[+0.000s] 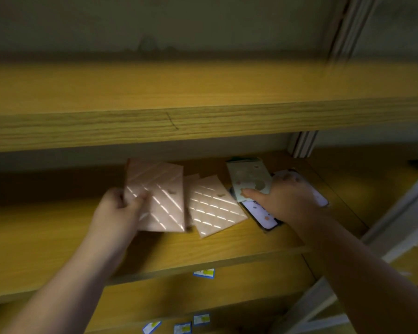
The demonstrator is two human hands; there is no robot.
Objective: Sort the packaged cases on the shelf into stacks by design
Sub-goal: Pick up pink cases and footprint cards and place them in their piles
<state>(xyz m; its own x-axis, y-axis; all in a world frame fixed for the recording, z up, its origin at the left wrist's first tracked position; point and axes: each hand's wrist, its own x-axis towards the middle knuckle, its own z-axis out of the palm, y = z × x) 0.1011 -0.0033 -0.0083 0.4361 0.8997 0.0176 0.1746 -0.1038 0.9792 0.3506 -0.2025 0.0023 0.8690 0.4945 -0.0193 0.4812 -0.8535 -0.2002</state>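
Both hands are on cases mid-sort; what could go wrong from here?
The left hand pinches only an edge of a pink striped case, so the glossy pack may slip. The right hand holds a pale green case over a lavender case; their similar spots could get mixed.

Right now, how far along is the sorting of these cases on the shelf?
Partly done. Pink cases sit left, a loose one beside them; pale dotted ones sit right. In hand: the left hand holds a pink case, the right hand a green dotted case. Left: squaring both groups, including the lilac case underneath.
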